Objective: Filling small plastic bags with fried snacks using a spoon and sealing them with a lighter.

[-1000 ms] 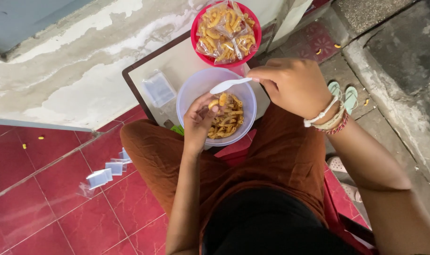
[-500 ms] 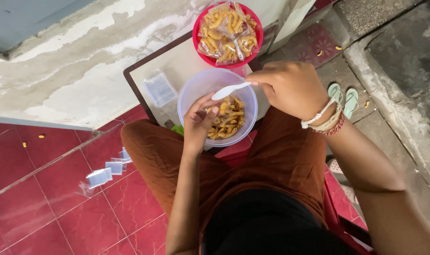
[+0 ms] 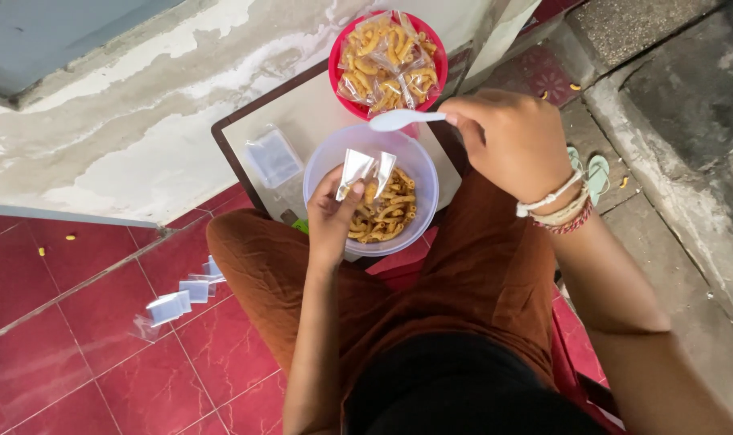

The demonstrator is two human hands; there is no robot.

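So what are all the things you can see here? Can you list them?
clear bowl: one, see-through, on the person's lap, part full of orange-yellow snack pieces
small plastic bag: one, clear, empty, over the clear bowl
spoon: one, white, above the clear bowl's far rim
red bowl: one, past the clear bowl, holding filled snack packets
board: one, pale with dark edge, under the bowls
stack of bags: one, clear, on the board
loose bags: several, clear, on the red tile floor
sandals: pair, green, at right
left hand: fingers pinch the small plastic bag
right hand: holds the spoon, bracelets on wrist
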